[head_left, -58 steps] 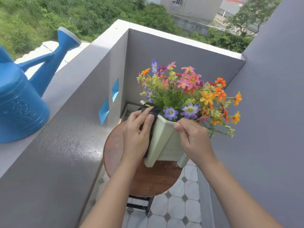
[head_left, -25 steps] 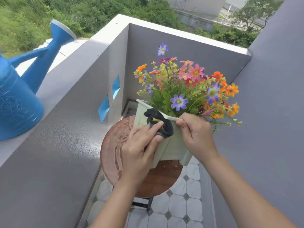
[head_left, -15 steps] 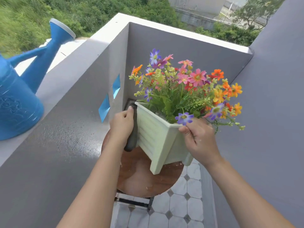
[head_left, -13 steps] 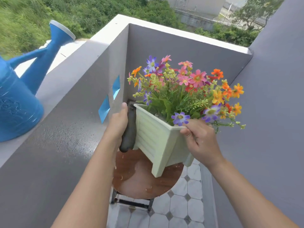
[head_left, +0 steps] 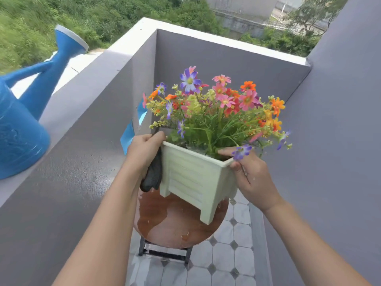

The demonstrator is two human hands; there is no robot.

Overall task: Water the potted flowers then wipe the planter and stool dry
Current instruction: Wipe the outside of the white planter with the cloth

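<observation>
Left hand [head_left: 144, 150] clutches the dark cloth [head_left: 153, 175] against the planter [head_left: 193, 178]; right hand [head_left: 252, 178] pinches its rim corner. Wet stool [head_left: 175, 228] beneath, planter possibly lifted, hard to tell.

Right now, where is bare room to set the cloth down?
The stool's near arc, in front of the planter's legs, is bare but wet. The ledge beyond the watering can is bare. Crowded: left hand and cloth fill the gap between planter and wall.
</observation>
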